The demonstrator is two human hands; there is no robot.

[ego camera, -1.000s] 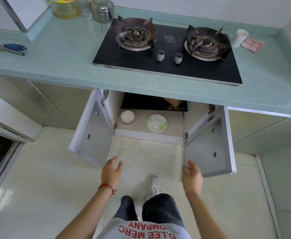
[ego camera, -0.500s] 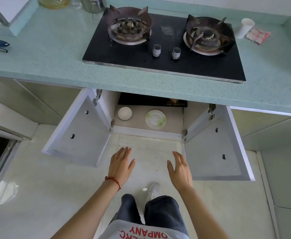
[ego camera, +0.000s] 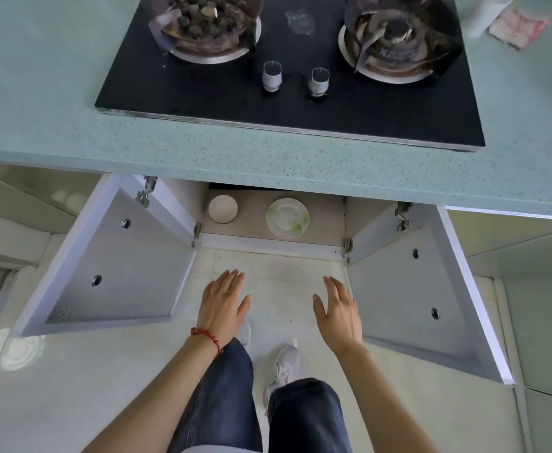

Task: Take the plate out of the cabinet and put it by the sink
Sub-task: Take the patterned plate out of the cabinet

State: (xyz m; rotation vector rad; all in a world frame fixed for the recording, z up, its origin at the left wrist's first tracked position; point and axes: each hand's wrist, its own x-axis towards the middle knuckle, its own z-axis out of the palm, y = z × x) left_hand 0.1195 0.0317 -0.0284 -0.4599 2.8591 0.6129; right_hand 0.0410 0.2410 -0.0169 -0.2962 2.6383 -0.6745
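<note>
Plate [ego camera: 287,218] lies in the open cabinet [ego camera: 255,238] at twelve o'clock of both hands; left grip [ego camera: 224,304] and right grip [ego camera: 338,313] spread flat, empty.

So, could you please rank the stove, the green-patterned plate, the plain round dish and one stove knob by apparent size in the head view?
1. Stove
2. Plate
3. Dish
4. Knob

The knob sits nearer the camera, yet looks smallest.

Speckled teal countertop [ego camera: 268,158], pale tiled floor [ego camera: 72,387]
</note>
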